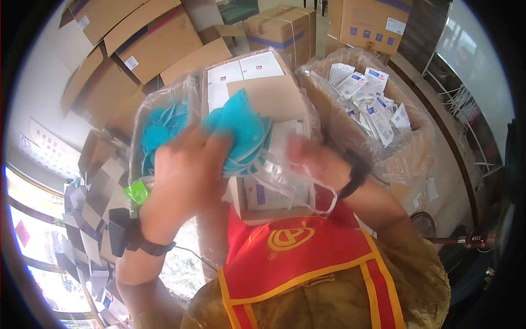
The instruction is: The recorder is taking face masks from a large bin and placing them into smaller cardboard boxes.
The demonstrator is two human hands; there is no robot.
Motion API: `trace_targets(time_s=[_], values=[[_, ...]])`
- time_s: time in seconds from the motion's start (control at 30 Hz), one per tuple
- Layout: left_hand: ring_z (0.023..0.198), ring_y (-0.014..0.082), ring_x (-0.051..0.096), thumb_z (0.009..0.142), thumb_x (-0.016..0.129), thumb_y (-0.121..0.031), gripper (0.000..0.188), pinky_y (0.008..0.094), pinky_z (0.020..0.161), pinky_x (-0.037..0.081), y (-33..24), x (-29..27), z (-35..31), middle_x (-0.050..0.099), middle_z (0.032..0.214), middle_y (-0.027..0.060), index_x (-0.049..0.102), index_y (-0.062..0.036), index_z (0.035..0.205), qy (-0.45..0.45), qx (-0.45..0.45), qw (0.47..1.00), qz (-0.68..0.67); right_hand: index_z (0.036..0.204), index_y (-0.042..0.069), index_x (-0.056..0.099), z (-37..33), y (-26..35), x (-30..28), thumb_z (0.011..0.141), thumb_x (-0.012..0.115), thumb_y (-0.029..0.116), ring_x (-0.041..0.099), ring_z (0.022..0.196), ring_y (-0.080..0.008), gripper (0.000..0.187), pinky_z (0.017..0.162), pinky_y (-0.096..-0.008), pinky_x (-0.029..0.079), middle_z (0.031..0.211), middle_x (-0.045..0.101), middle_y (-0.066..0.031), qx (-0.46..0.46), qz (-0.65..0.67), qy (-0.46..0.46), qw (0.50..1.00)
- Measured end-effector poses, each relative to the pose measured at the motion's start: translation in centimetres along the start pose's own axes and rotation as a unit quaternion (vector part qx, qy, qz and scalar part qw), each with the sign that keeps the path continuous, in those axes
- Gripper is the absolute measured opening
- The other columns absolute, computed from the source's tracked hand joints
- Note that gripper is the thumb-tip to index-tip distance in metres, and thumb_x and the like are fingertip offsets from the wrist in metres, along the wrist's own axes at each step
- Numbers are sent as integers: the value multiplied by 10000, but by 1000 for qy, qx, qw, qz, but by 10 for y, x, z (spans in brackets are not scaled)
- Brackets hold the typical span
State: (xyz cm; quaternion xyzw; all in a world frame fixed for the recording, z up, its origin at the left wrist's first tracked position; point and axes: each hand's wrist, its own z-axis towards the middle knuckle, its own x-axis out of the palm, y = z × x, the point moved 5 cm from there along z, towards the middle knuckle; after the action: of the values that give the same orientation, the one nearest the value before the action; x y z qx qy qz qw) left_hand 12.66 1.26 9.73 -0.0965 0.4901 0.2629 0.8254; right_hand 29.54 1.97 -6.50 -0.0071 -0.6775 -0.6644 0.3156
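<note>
My left hand (189, 164) is closed on a stack of teal face masks (238, 126), held over an open carton in front of me. My right hand (315, 159) is smeared by motion beside the stack; whether its fingers grip anything cannot be made out. Clear plastic and a white strap (331, 200) hang near it. Below both hands, a small open cardboard box (233, 200) holds flat white packets (274, 194). More teal masks (164, 126) lie in the plastic-lined carton at my left.
White boxes (244, 74) fill the far part of the middle carton. A plastic-lined carton (419, 142) of white sachets (378, 112) stands at right. Large brown cartons (279, 33) are stacked behind. Several opened small boxes (90, 214) pile up at left, near a green wrapper (137, 192).
</note>
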Motion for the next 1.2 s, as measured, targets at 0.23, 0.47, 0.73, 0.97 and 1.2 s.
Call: trace_targets(time_s=[0.23, 0.47, 0.73, 0.97, 1.2], values=[[712, 350, 590, 559, 715, -41, 327, 418, 592, 473, 9, 15, 8, 564, 757, 105, 544, -72, 836, 23, -4, 999, 46, 1094, 39, 631, -33, 9, 67, 806, 732, 315, 624, 948, -141, 411, 853, -303, 488, 1006, 655, -67, 118, -139, 125, 975], [779, 384, 622, 704, 704, -187, 234, 447, 639, 493, 19, 65, -45, 624, 791, 168, 593, -78, 880, 154, -126, 965, -171, 1008, 37, 616, -77, 68, 48, 784, 767, 116, 614, 915, -189, 282, 809, -314, 456, 987, 608, -59, -86, -225, -8, 970], [739, 365, 613, 665, 659, -132, 287, 441, 640, 491, -32, 70, -54, 619, 823, 151, 575, -45, 925, 179, 35, 891, -415, 1095, 53, 620, -55, 70, 133, 863, 683, 120, 628, 932, -180, 249, 835, -321, 474, 979, 670, -75, -79, -242, 293, 922], [630, 310, 607, 621, 719, -113, 250, 375, 561, 496, -5, 4, -127, 567, 694, 82, 607, -103, 844, 218, 11, 907, -360, 1038, -1, 657, -118, 126, 84, 857, 686, 59, 687, 842, -180, 193, 747, -301, 538, 947, 705, -88, 146, -231, 192, 943], [876, 99, 611, 688, 767, -30, 455, 271, 787, 498, 141, 68, -192, 676, 995, 20, 623, -13, 1120, 74, -459, 783, -414, 973, 40, 592, -135, 74, -50, 828, 649, 93, 641, 631, -147, 165, 524, -267, 508, 799, 650, -60, 96, -136, -302, 939]])
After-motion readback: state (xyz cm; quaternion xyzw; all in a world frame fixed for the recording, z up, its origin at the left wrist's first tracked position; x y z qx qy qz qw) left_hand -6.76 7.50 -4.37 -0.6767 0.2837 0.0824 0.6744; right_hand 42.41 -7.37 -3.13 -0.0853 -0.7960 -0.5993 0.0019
